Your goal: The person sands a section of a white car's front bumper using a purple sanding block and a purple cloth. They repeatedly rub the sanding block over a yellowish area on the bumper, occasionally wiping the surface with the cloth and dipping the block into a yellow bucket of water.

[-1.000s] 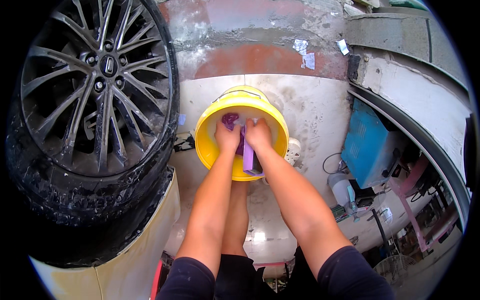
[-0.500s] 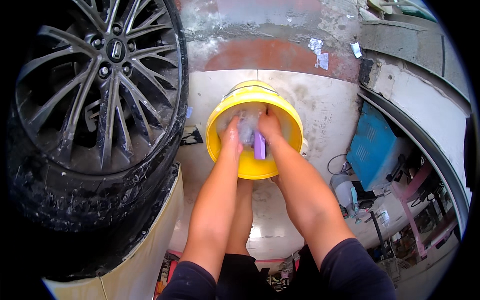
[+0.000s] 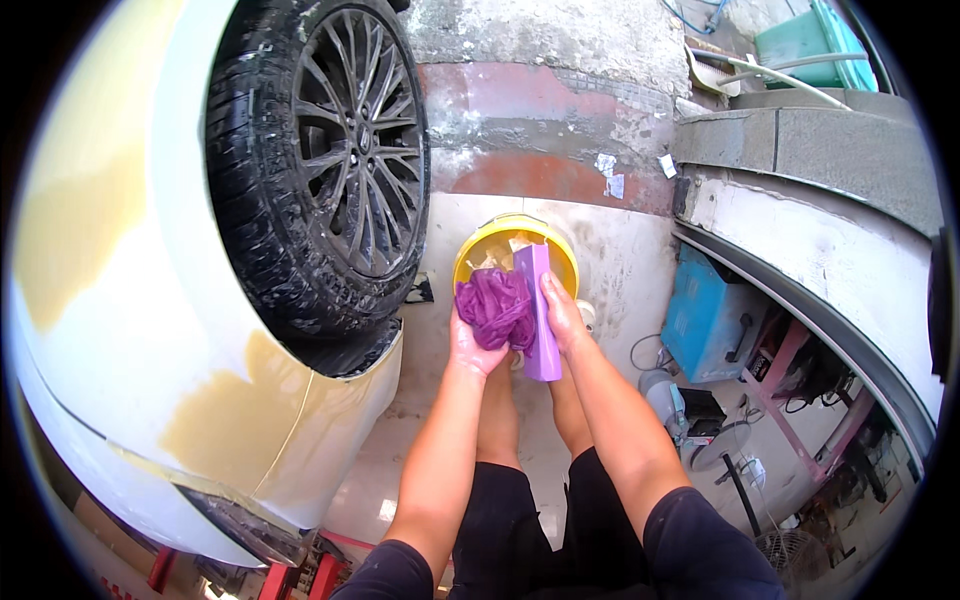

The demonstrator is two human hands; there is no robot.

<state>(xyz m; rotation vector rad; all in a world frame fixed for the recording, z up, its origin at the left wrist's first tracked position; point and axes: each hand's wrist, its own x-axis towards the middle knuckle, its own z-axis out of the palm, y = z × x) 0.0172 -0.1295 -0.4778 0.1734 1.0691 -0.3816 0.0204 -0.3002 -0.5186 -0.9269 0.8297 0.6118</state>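
Note:
A crumpled, wet-looking purple cloth rests in my left hand, whose fingers curl up beneath it. My right hand grips a long lilac rectangular block by its right side, thumb up along the edge. Cloth and block touch, side by side, above the near rim of a yellow bucket. Inside the bucket, behind my hands, some pale crumpled material shows; I cannot make out what it is.
To the left stands a car body with tan filler patches, its dark multi-spoke wheel close to the bucket. A blue metal cabinet is at the right, near a pink metal frame. A grey ledge runs along the right.
Both hands have come up out of the bucket, bringing the purple cloth and lilac block into plain sight. The view has shifted, so the wheel looks smaller and more car body shows.

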